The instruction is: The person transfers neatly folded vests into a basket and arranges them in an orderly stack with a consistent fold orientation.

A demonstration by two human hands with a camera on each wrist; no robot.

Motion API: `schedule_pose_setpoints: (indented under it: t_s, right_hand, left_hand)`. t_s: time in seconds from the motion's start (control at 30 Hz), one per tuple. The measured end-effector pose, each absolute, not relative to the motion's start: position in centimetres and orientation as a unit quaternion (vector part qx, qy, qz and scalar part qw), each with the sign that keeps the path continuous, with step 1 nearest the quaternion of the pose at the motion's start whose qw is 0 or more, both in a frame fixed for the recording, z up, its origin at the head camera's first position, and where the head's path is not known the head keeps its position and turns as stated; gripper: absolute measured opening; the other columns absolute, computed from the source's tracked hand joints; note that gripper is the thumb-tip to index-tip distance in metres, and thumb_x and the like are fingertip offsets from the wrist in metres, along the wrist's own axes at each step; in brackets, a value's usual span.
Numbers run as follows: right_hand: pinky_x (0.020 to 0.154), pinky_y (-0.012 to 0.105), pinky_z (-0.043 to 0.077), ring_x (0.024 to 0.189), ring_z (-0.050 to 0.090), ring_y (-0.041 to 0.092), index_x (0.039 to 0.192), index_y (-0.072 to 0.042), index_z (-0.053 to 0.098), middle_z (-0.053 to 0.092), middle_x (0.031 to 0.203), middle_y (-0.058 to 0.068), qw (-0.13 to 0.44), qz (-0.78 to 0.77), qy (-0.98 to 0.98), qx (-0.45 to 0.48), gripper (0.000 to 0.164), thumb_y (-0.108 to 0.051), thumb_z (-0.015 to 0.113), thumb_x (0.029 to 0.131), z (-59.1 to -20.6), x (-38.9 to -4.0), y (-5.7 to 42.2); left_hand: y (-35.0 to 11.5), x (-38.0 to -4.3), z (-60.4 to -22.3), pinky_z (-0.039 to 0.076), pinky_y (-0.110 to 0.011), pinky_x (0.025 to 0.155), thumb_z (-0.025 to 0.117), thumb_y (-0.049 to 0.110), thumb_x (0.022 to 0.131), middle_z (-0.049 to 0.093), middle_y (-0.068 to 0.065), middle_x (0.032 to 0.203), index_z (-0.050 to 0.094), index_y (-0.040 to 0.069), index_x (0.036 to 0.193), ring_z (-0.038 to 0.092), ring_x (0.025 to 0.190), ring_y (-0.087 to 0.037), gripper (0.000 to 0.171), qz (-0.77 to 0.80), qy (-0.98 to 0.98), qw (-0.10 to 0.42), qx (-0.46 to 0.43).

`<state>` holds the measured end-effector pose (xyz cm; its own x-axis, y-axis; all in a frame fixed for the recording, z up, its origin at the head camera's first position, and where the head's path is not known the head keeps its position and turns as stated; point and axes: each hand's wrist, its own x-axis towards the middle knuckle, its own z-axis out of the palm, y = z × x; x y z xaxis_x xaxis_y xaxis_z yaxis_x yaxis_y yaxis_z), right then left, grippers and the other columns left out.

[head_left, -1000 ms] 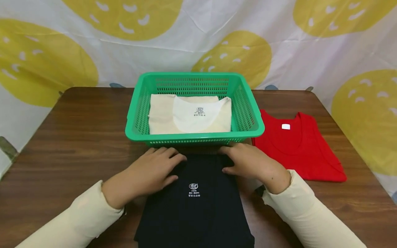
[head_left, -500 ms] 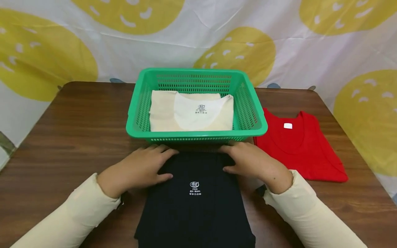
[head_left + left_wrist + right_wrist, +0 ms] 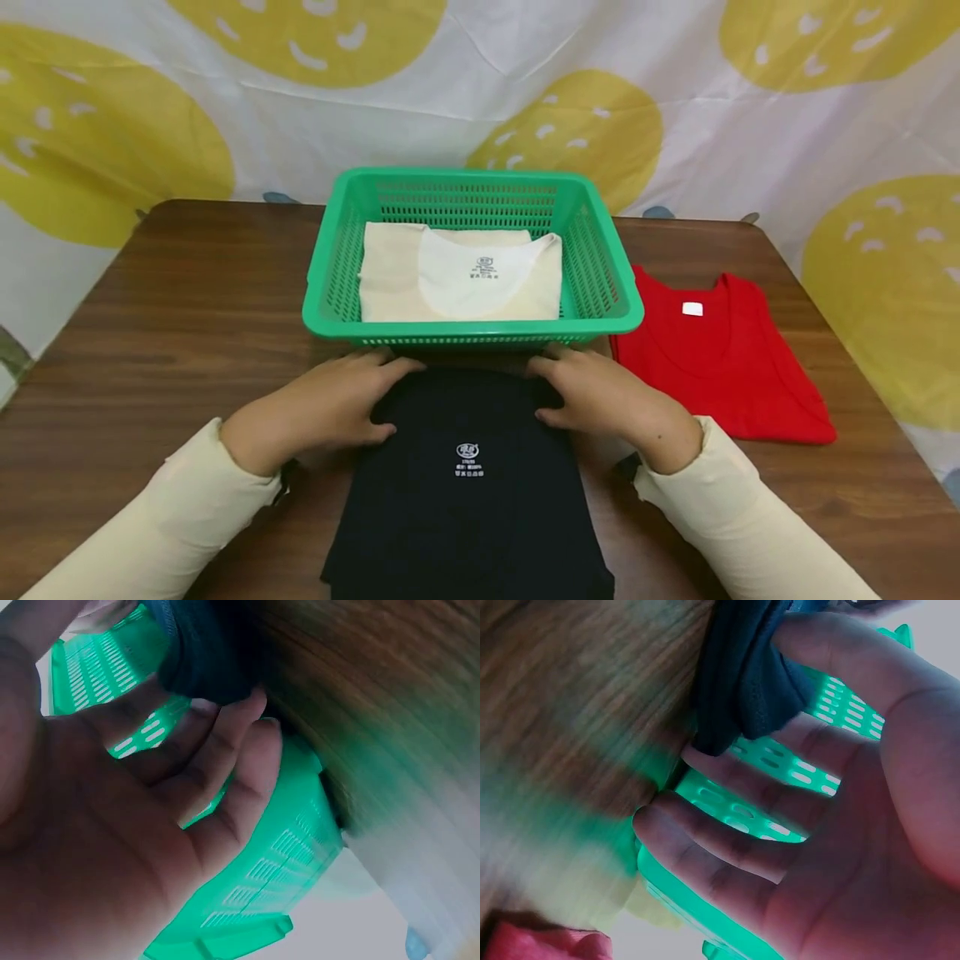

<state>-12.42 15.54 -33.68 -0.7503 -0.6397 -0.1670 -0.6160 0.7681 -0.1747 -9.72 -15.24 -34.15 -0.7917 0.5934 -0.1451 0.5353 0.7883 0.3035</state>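
Curtain (image 3: 525,50) of white cloth with yellow rounds hangs behind the brown wood-grain table (image 3: 165,358) I watch remotely. A green slotted plastic basket (image 3: 472,327) stands there; in front of it lies a folded black fabric shirt (image 3: 480,533), and to the right a folded red fabric vest (image 3: 750,383). The basket holds a folded cream fabric shirt (image 3: 393,275). On my feed, the left hand (image 3: 322,417) and right hand (image 3: 607,396) pinch the black shirt's far corners, above its small white print (image 3: 468,454).

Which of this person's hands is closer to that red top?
Right. The right hand is beside the left edge of the red top; the left hand is farther off, at the black shirt's left edge.
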Motion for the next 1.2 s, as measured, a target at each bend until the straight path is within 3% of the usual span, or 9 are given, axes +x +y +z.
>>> schedule_pose_setpoints:
  t_s: [0.33, 0.63, 0.97, 1.2]
  right_hand:
    - [0.081, 0.034, 0.054, 0.093, 0.057, 0.019, 0.114, -0.01, 0.064, 0.061, 0.109, 0.007, 0.108, -0.061, 0.932, -0.34, 0.043, -0.025, 0.084, 0.08, -34.4, -12.2, 15.7]
    - [0.082, 0.033, 0.054, 0.093, 0.056, 0.016, 0.109, -0.01, 0.064, 0.061, 0.105, 0.004, 0.105, -0.1, 0.924, -0.353, 0.038, -0.019, 0.085, 0.079, -34.4, -12.4, 15.5]
    - [0.08, 0.032, 0.055, 0.09, 0.056, 0.015, 0.107, -0.01, 0.064, 0.063, 0.103, 0.003, 0.104, -0.106, 0.923, -0.355, 0.038, -0.02, 0.086, 0.077, -34.3, -12.3, 15.7]
    - [0.081, 0.031, 0.054, 0.089, 0.056, 0.014, 0.107, -0.011, 0.064, 0.062, 0.102, 0.002, 0.105, -0.1, 0.921, -0.362, 0.037, -0.021, 0.086, 0.078, -34.1, -12.5, 15.5]
  left_hand:
    - [-15.6, -10.2, -35.0, 0.052, -0.047, 0.093, 0.079, 0.027, 0.084, 0.059, -0.015, 0.124, 0.052, 0.006, 0.14, 0.062, 0.108, -0.027, 0.066, 0.169, 0.931, 0.173, 0.273]
    - [-15.9, -10.3, -34.8, 0.052, -0.047, 0.093, 0.078, 0.028, 0.084, 0.064, -0.01, 0.121, 0.054, 0.008, 0.134, 0.064, 0.109, -0.026, 0.059, 0.173, 0.933, 0.18, 0.259]
    - [-15.4, -10.3, -34.4, 0.054, -0.046, 0.092, 0.077, 0.025, 0.086, 0.067, -0.013, 0.121, 0.053, 0.001, 0.136, 0.066, 0.109, -0.025, 0.061, 0.167, 0.928, 0.201, 0.265]
    - [-15.9, -10.7, -34.2, 0.049, -0.027, 0.07, 0.081, 0.014, 0.082, 0.063, 0.006, 0.086, 0.064, 0.013, 0.102, 0.058, 0.077, -0.007, 0.027, 0.225, 0.903, 0.176, 0.322]
